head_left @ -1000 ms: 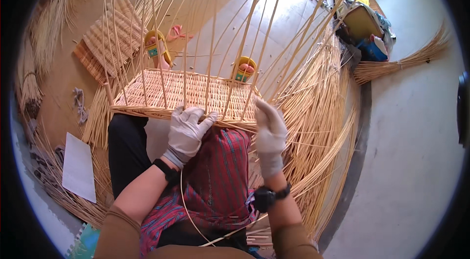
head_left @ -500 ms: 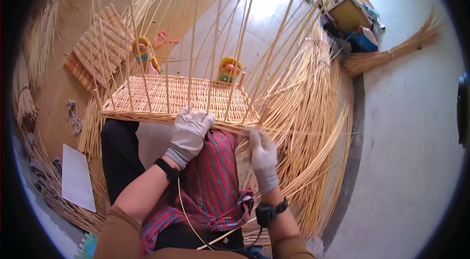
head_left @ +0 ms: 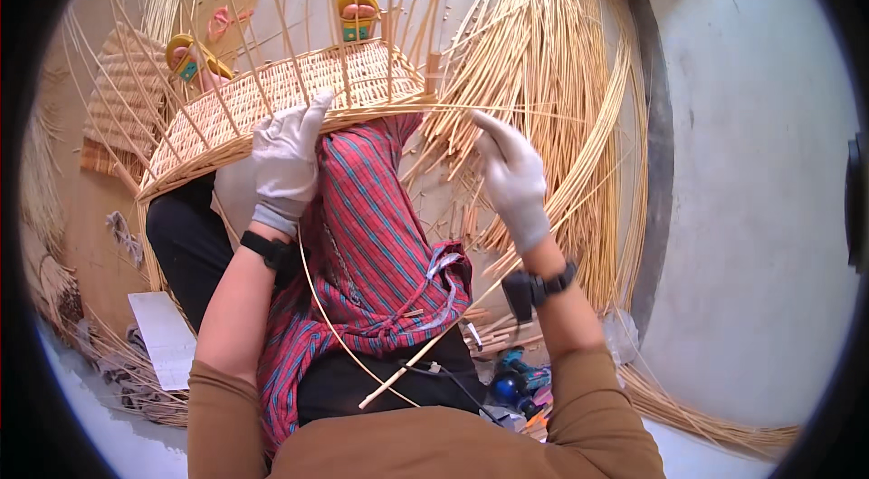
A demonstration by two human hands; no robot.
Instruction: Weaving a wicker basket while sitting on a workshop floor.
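A pale wicker basket base (head_left: 290,81), with long upright stakes along its edges, lies tilted across my knees. My left hand (head_left: 288,158), in a whitish glove, is closed on the near woven edge, thumb pointing up beside it. Thin weaving strands (head_left: 507,108) stick out to the right from the base's right corner. My right hand (head_left: 514,176), also gloved, is just below these strands with index finger and thumb stretched and apart. Whether its fingertip touches a strand I cannot tell. A loose cane (head_left: 317,298) hangs from under my left hand over my lap.
A large heap of cut canes (head_left: 534,53) lies to the right. Two yellow containers (head_left: 358,15) (head_left: 192,58) stand beyond the base. A woven mat (head_left: 122,90) and a white board (head_left: 165,339) lie at the left. A striped red cloth (head_left: 371,216) covers my lap.
The view has shifted, and the base now slants, its right end higher in the picture. My right hand has moved away from the corner, to the right, and its fingers have spread.
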